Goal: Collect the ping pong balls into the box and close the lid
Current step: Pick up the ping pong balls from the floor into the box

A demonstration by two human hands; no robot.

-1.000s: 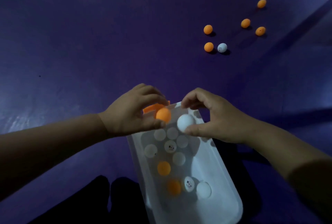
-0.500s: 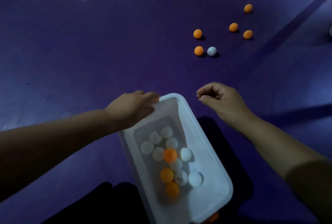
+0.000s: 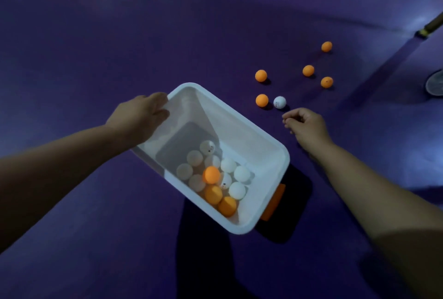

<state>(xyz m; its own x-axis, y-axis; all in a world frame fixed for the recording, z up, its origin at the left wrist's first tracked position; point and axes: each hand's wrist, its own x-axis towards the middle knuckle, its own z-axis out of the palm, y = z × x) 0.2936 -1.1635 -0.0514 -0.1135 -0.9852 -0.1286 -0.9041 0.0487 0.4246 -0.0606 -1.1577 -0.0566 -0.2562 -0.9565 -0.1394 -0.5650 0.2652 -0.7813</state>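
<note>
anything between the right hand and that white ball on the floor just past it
Nothing. In the head view only bare purple floor separates the right hand from the white ball; an orange ball sits beside the white one, off to its left.

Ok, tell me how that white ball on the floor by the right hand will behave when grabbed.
The white ball is round on smooth purple flooring, so a nudge probably sends it rolling. It looks small and hollow, likely very light. The right hand, fingers curled, should probably pinch from above.
</note>
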